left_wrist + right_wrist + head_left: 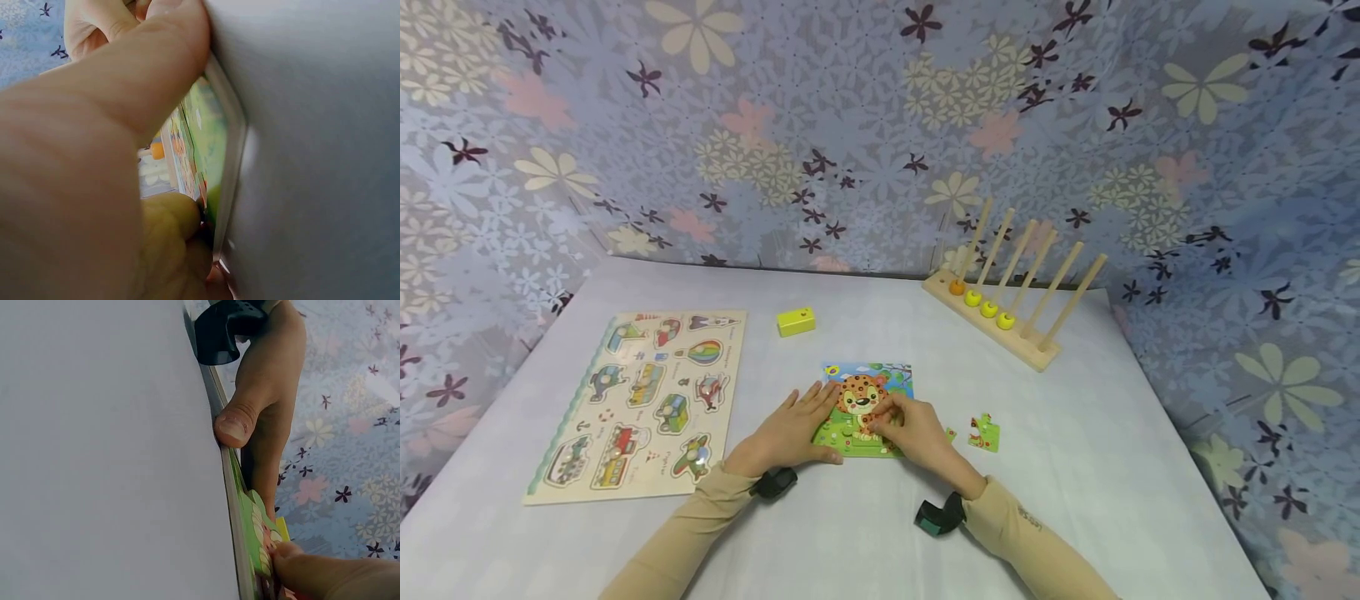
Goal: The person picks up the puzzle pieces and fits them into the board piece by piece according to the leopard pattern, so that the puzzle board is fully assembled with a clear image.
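Observation:
A jigsaw puzzle board [869,451] with a spotted leopard cub lies on the table in the head view. My left hand [793,429] rests over its left edge with fingers extended, the thumb [234,428] at the near edge. Over the lower right part of the picture, my right hand [917,429] pinches a puzzle piece [257,528], green with pale paws, tilted up from the board in the right wrist view. My fingers hide much of that piece in the head view. Right of the board lies a loose green puzzle piece [985,433]; another small bit [951,435] shows beside the right hand.
At the left lies a large wooden board [647,367] with vehicle pictures. A small yellow block [796,322] sits behind the puzzle. At the back right stands a wooden peg rack [1030,350] with upright rods and several orange and yellow beads. Floral cloth [865,142] hangs behind the table.

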{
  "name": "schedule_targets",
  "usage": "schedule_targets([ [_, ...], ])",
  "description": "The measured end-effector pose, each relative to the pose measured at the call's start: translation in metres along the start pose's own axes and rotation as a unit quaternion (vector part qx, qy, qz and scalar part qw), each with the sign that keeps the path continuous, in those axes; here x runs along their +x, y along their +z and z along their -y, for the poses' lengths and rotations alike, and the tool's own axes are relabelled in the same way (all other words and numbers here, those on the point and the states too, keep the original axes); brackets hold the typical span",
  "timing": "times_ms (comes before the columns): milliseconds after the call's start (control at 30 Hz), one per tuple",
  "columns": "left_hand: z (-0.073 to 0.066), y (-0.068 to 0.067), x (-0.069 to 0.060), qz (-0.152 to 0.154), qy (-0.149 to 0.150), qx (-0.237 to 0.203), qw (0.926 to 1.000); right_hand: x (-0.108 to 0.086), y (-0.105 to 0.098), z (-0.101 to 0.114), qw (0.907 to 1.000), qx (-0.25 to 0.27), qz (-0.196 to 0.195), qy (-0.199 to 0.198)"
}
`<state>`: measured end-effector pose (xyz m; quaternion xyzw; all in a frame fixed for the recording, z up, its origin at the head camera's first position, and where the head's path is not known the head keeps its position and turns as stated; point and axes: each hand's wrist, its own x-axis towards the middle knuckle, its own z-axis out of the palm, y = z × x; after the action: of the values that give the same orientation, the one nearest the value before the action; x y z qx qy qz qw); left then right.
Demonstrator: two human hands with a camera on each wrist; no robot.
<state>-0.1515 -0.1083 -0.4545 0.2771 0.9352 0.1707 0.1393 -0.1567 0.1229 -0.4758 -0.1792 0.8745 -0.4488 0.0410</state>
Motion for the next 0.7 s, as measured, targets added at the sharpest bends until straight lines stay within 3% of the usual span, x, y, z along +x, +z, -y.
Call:
schedule_targets([
  [700, 0.0010, -0.0004, 0.0000, 0.005, -0.004, -0.001, 1.0000, -0.0002, 0.0039, 0.0023, 0.9979, -0.062, -0.009, -0.014],
])
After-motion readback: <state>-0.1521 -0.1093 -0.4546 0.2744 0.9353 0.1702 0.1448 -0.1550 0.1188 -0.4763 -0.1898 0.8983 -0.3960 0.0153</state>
